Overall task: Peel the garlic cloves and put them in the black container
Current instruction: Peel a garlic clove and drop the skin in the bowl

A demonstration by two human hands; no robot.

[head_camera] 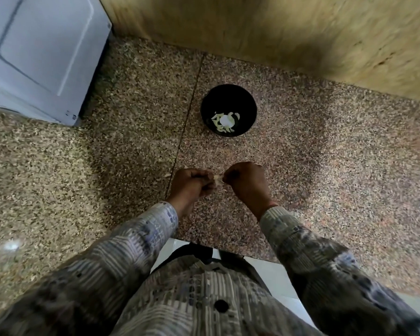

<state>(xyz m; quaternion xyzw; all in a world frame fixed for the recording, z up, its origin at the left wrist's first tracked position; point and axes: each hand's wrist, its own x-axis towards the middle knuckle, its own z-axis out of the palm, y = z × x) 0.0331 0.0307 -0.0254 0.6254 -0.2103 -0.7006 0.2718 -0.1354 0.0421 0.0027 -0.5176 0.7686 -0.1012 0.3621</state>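
Note:
A round black container (229,93) stands on the speckled granite counter (325,154), a little beyond my hands, with several pale peeled garlic cloves (224,121) lying in its bottom. My left hand (192,184) and my right hand (246,181) meet over the counter nearer to me, fingers curled. Between their fingertips they pinch a small pale garlic clove (218,178), mostly hidden by the fingers. The image is blurred, so I cannot tell how much skin is on the clove.
A white appliance (39,52) stands at the back left. A yellowish wall (277,27) runs along the back of the counter. A dark seam (184,122) crosses the granite. The counter's front edge (228,251) lies close to my body, with white floor below.

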